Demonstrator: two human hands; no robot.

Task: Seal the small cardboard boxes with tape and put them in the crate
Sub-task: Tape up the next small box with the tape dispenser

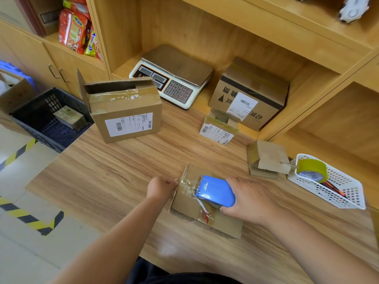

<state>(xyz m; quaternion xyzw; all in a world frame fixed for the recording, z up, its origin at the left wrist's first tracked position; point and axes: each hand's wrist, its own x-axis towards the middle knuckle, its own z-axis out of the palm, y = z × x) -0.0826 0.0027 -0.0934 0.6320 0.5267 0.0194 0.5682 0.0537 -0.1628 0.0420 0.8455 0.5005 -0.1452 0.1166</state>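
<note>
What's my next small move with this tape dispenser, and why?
Probably draw the blue tape dispenser rightward across the small box: the left hand pinches the tape end at its left edge, while the right hand grips the dispenser on top.

Scale point(172, 76) on desk point(114, 171) (keypad front); snack packets point(75, 29) shelved left.

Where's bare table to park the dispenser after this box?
Widest bare patch: mid-table between the open-flap box and the box being taped. Also bare left of the left hand, to the table edge. Crowded on the right: folded cardboard, white basket, small labelled box.
</note>
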